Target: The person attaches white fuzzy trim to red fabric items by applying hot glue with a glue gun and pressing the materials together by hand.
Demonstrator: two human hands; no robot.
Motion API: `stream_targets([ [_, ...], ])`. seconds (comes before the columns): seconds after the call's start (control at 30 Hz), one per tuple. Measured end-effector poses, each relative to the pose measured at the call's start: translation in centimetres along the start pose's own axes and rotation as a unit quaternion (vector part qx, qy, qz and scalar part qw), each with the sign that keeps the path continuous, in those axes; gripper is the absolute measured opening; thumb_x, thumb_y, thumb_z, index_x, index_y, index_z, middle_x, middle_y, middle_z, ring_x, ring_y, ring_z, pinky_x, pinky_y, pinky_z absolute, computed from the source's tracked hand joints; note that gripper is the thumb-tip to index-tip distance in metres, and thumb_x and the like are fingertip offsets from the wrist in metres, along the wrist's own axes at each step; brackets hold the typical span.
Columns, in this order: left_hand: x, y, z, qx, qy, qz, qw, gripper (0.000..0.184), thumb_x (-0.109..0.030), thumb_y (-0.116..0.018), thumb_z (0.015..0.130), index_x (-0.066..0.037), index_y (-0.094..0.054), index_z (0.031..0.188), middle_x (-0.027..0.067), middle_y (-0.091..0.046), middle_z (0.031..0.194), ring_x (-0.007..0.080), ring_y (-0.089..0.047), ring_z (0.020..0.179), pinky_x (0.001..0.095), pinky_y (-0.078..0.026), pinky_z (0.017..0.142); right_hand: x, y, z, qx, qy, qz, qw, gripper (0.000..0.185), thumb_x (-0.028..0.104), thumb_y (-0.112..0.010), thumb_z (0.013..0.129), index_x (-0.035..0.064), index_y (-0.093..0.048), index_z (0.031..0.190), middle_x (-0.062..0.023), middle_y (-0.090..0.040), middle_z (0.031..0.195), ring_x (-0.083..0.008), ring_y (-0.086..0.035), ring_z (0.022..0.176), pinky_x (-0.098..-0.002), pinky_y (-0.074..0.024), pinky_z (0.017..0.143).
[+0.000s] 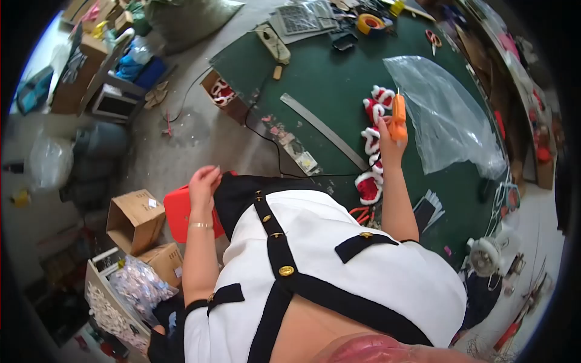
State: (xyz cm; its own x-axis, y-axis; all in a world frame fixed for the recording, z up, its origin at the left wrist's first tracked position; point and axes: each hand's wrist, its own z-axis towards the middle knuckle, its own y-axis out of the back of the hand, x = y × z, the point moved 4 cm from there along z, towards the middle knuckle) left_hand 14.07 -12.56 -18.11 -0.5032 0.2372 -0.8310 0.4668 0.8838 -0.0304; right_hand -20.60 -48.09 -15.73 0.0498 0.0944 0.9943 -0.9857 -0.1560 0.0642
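My right hand (390, 145) is closed around an orange glue gun (398, 109), its thin tip pointing away from me over the green table (345, 72). Just left of that hand lies a row of small red pieces with fluffy white trim (369, 189). A clear plastic bag (445, 121) is spread flat to the right of the gun. Over on the left, away from the table, my left hand (206, 181) hovers near a red stool (177, 212). Its fingertips are pinched together; anything between them is too small to make out.
A steel ruler (321, 128) lies diagonally across the table. Farther back are a power strip (273, 45), yellow tape (370, 24) and scissors (433, 40). A black cord (272, 140) crosses the table's left edge. Cardboard boxes (136, 221) and a small fan (486, 257) stand nearby.
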Motion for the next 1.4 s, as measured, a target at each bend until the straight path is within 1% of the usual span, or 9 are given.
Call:
stream_targets([
  [0.1,1.2,3.4,-2.1,-0.015,0.018,0.019,1.000,0.016,-0.004,-0.066,0.082,-0.001,-0.061,0.097,0.0068,-0.065,0.084,0.0137,-0.064,0.072,0.0215,-0.053,0.064,-2.1,2.0,1.1,-0.018,0.128,-0.306,0.943,0.021,0.013,-0.067,0.079,0.0016,-0.054,0.091,-0.0104,-0.061,0.085,-0.0265,-0.061,0.079,-0.0359,-0.0480,0.070],
  [0.4,0.2,3.0,-5.9,-0.004,0.013,-0.068,0.998,0.021,-0.011,-0.059,0.089,-0.001,-0.060,0.107,0.0110,-0.067,0.096,0.0145,-0.066,0.079,0.0226,-0.055,0.069,-5.2,0.1,-0.1,-0.016,0.183,-0.542,0.820,0.027,0.011,-0.066,0.075,0.0028,-0.049,0.095,-0.0143,-0.055,0.084,-0.0384,-0.056,0.081,-0.0466,-0.0449,0.071],
  [0.67,0.8,1.9,-7.0,0.009,-0.003,-0.033,0.999,0.020,-0.015,-0.059,0.090,0.000,-0.061,0.103,0.0103,-0.068,0.089,0.0131,-0.065,0.073,0.0216,-0.053,0.063,-0.4,1.4,0.3,0.039,0.111,-0.411,0.904,0.026,0.011,-0.064,0.077,0.0041,-0.050,0.097,-0.0107,-0.059,0.090,-0.0294,-0.060,0.084,-0.0396,-0.0473,0.073],
  [0.83,-0.2,1.2,-7.5,0.039,-0.020,-0.041,0.998,0.019,-0.017,-0.060,0.089,0.000,-0.062,0.097,0.0087,-0.067,0.082,0.0134,-0.064,0.065,0.0225,-0.051,0.055,7.2,-4.0,-1.8,0.111,-0.068,-0.038,0.991,0.028,0.001,-0.062,0.076,0.0041,-0.051,0.101,-0.0043,-0.057,0.088,-0.0181,-0.059,0.082,-0.0331,-0.0476,0.072],
  [1.0,-6.1,-6.2,-10.8,0.123,-0.182,-0.052,0.974,0.032,-0.020,-0.059,0.090,-0.001,-0.052,0.115,0.0081,-0.063,0.101,0.0145,-0.062,0.087,0.0258,-0.050,0.077,11.3,-11.7,-6.6,0.280,-0.184,0.217,0.917,0.036,-0.004,-0.065,0.072,0.0060,-0.051,0.103,-0.0034,-0.055,0.092,-0.0148,-0.058,0.085,-0.0295,-0.0471,0.076],
  [1.07,-8.6,-8.2,-12.9,0.183,-0.198,-0.126,0.955,0.043,-0.011,-0.065,0.085,-0.001,-0.046,0.122,0.0095,-0.057,0.112,0.0141,-0.055,0.103,0.0256,-0.045,0.088,12.3,-14.6,-9.2,0.352,-0.226,0.261,0.870,0.038,-0.006,-0.066,0.071,0.0063,-0.051,0.103,-0.0040,-0.055,0.094,-0.0154,-0.058,0.087,-0.0292,-0.0472,0.077],
  [1.17,-9.6,-8.7,-14.6,0.203,-0.142,-0.214,0.945,0.039,-0.007,-0.067,0.082,-0.002,-0.049,0.117,0.0088,-0.059,0.107,0.0132,-0.057,0.097,0.0248,-0.047,0.084,14.1,-17.8,-13.1,0.432,-0.305,0.298,0.794,0.037,-0.007,-0.065,0.072,0.0064,-0.050,0.103,-0.0050,-0.055,0.097,-0.0155,-0.057,0.090,-0.0291,-0.0473,0.080],
  [1.33,-8.4,-5.7,-15.6,0.162,-0.121,-0.224,0.953,0.030,-0.004,-0.070,0.079,-0.003,-0.052,0.104,0.0070,-0.062,0.093,0.0113,-0.061,0.083,0.0237,-0.051,0.074,14.1,-20.0,-15.1,0.518,-0.215,0.193,0.805,0.030,-0.003,-0.068,0.075,0.0066,-0.049,0.097,-0.0020,-0.055,0.090,-0.0135,-0.057,0.089,-0.0288,-0.0456,0.075],
  [1.4,-8.0,-5.0,-16.4,0.147,-0.120,-0.183,0.965,0.029,-0.003,-0.070,0.079,-0.004,-0.052,0.102,0.0056,-0.062,0.092,0.0109,-0.061,0.082,0.0230,-0.050,0.071,16.2,-20.7,-15.0,0.547,-0.043,0.175,0.818,0.032,-0.001,-0.068,0.077,0.0065,-0.051,0.102,-0.0026,-0.057,0.094,-0.0132,-0.057,0.088,-0.0293,-0.0465,0.076],
])
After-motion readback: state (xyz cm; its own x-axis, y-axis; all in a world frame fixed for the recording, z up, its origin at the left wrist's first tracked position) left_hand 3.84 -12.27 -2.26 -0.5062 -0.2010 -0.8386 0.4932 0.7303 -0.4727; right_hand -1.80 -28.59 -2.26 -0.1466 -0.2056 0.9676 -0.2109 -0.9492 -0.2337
